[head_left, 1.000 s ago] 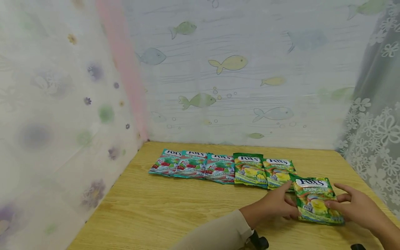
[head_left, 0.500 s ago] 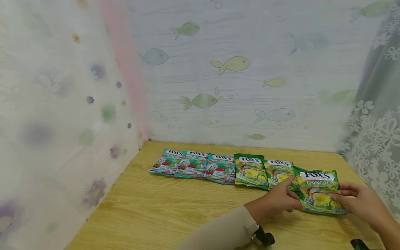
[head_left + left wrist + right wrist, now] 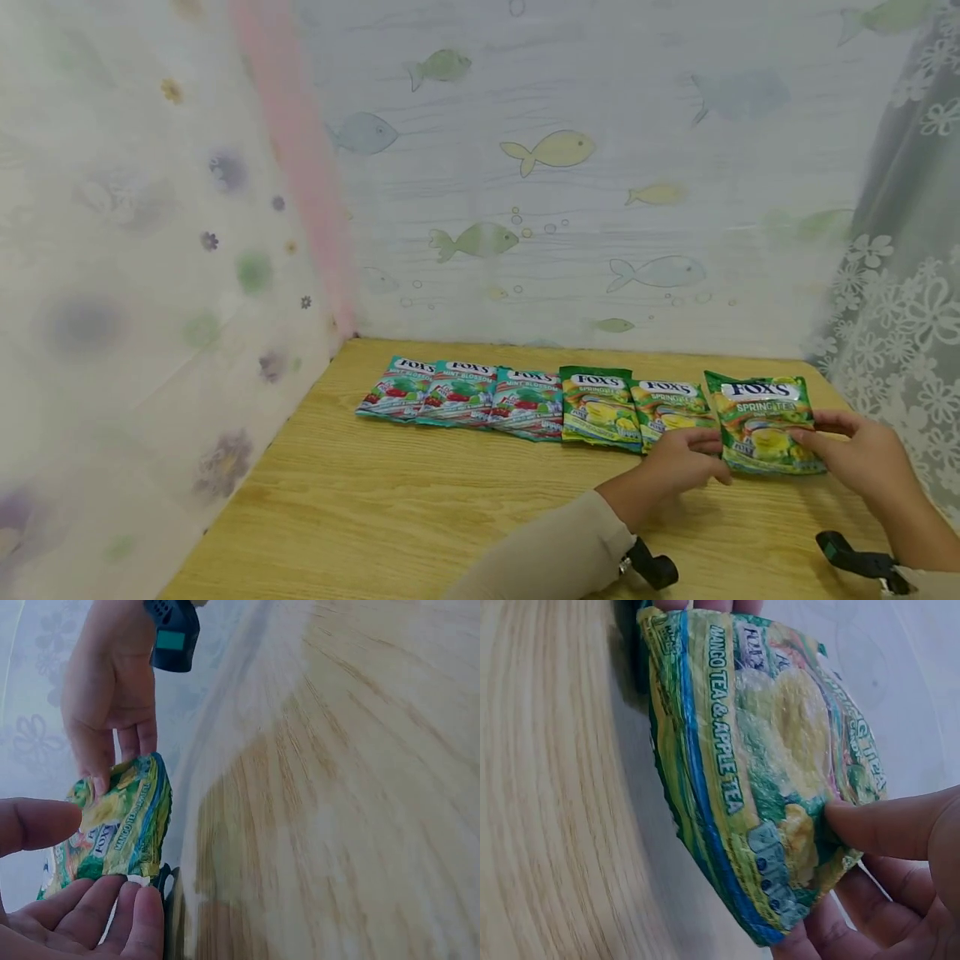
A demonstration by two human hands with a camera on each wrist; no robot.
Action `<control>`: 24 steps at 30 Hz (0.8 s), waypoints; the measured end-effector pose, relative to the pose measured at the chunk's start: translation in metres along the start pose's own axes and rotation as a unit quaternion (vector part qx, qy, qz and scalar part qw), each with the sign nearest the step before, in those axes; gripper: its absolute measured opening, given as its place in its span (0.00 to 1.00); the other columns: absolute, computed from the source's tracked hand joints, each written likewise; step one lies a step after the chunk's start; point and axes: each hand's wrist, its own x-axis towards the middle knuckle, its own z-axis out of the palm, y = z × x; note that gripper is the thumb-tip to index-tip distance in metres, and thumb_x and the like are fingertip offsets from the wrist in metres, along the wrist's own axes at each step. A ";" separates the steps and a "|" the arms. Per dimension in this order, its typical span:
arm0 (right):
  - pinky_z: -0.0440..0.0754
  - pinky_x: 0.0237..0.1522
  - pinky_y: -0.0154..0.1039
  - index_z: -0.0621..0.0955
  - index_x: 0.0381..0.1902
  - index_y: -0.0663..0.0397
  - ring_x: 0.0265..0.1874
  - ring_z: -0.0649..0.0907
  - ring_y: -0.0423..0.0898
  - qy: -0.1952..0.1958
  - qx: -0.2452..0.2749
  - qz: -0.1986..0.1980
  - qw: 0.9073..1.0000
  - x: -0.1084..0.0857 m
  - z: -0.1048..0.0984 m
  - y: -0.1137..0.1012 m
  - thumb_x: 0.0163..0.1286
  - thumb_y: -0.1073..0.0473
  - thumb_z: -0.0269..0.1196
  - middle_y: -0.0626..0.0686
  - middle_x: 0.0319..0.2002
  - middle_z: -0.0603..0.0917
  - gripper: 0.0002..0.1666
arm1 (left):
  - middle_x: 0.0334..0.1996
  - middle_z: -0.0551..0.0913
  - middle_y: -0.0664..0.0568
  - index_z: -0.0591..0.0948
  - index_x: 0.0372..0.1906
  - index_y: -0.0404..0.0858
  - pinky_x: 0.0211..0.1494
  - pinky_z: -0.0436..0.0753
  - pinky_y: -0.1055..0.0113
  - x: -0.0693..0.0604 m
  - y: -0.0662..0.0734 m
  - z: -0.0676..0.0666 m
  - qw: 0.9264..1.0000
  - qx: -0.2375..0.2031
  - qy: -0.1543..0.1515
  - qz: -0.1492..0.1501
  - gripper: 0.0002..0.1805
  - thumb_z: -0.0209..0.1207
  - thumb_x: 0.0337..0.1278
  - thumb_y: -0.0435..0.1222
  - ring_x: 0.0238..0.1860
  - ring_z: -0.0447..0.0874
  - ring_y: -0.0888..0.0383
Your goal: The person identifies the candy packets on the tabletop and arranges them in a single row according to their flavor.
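My right hand (image 3: 862,454) pinches the right edge of a green and yellow Fox's Spring Tea candy bag (image 3: 765,429), with the thumb on its front and fingers behind. In the right wrist view the bag (image 3: 765,750) is tilted, and its lower edge stands off the wooden surface. Beside the bag's left edge is my left hand (image 3: 678,467), its fingers loosely bent and the thumb apart from the bag. In the left wrist view its fingers (image 3: 82,915) lie close to the bag (image 3: 120,817); whether they touch it I cannot tell.
To the left, a row on the wooden table (image 3: 420,517) holds two more Spring Tea bags (image 3: 600,408) (image 3: 667,408) and three teal Mint Blossom bags (image 3: 457,396). Behind stands a fish-print curtain (image 3: 555,217); a lace curtain (image 3: 900,325) hangs at the right.
The held candy bag has moved away from me, up beside the right end of the row. My right hand moved with it. The left hand has shifted forward and off the bag's front edge.
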 end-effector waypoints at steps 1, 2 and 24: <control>0.82 0.34 0.51 0.67 0.69 0.78 0.57 0.72 0.77 -0.001 0.009 0.002 1.000 0.001 0.000 0.001 0.79 0.40 0.58 0.83 0.66 0.67 0.45 | 0.55 0.86 0.62 0.84 0.62 0.52 0.53 0.87 0.59 0.000 0.001 0.001 1.000 -0.003 -0.001 0.001 0.27 0.67 0.58 0.28 0.55 0.85 0.60; 0.82 0.36 0.50 0.67 0.69 0.78 0.55 0.74 0.74 -0.001 0.017 0.006 1.000 0.003 0.001 0.002 0.79 0.40 0.58 0.82 0.66 0.67 0.45 | 0.55 0.86 0.62 0.84 0.62 0.52 0.54 0.87 0.60 0.001 0.002 0.002 1.000 -0.004 -0.002 0.002 0.27 0.67 0.59 0.28 0.57 0.85 0.60; 0.79 0.28 0.24 0.65 0.76 0.70 0.40 0.79 0.38 0.011 0.106 0.099 0.989 0.023 0.027 0.016 0.79 0.44 0.59 0.75 0.69 0.70 0.43 | 0.73 0.73 0.56 0.70 0.76 0.51 0.69 0.78 0.55 0.012 -0.007 0.008 0.998 -0.045 -0.043 -0.004 0.36 0.65 0.63 0.35 0.74 0.72 0.50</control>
